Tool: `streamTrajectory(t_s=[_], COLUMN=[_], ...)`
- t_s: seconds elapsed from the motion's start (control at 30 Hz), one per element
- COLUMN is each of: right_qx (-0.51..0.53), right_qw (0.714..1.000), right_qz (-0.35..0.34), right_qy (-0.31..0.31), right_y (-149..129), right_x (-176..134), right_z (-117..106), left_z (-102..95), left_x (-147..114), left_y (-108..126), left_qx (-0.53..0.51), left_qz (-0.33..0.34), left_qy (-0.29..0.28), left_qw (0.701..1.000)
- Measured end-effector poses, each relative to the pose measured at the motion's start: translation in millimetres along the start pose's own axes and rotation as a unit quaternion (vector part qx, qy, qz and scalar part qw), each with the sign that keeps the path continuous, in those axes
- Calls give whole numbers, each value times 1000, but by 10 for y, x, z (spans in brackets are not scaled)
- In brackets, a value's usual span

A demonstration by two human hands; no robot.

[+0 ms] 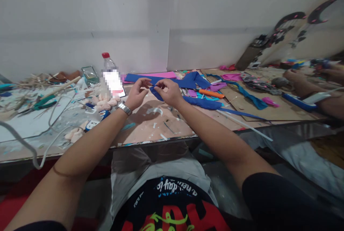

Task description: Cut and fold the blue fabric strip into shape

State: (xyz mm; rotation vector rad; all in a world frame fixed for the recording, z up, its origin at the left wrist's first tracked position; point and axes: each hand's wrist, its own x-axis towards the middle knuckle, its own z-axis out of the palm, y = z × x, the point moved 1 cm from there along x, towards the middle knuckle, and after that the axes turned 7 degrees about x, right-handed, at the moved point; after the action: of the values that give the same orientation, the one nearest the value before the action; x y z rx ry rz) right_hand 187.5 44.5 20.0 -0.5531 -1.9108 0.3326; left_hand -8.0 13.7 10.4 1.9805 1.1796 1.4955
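Observation:
Above the middle of the table, my right hand pinches a small folded piece of blue material between thumb and fingers. Whether it is cloth or crepe paper I cannot tell. My left hand, with a watch on the wrist, is close beside it. Its fingers are curved and its thumb stands apart from them, with nothing visible between. Behind the hands lies a long blue strip with a wider blue piece. Another blue strip passes by my right forearm.
A red-capped bottle stands behind a lit phone. Green-handled scissors, pale lumps and a white cable are at left. An orange cutter lies at right, beyond a white stick. Another person's hands work far right.

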Motion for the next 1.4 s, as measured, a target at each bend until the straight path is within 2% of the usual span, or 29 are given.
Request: streamTrajectory(t_s=[0.1, 0.47, 0.7, 0.87, 1.17, 1.4], right_qx=[-19, -47, -48, -48, -33, -38], right_qw=[1000, 998, 998, 998, 999, 998], right_qz=[3, -25, -39, -21, -38, -50], right_qy=[-23, -29, -32, -42, -15, -10], right_y=[1, 20, 22, 5, -67, -70], right_x=[-1, 1, -8, -8, -11, -7], right_z=[7, -8, -11, -14, -20, -24], left_z=[-14, -5, 8, -10, -13, -9], left_x=[-6, -13, -16, -21, 13, 10], left_y=[44, 14, 9, 20, 7, 34], left_qx=[30, 59, 50, 43, 18, 20], left_qz=[24, 13, 11, 14, 5, 13], left_qy=[15, 15, -22, -39, 3, 9], left_qw=[999, 998, 998, 998, 1000, 1000])
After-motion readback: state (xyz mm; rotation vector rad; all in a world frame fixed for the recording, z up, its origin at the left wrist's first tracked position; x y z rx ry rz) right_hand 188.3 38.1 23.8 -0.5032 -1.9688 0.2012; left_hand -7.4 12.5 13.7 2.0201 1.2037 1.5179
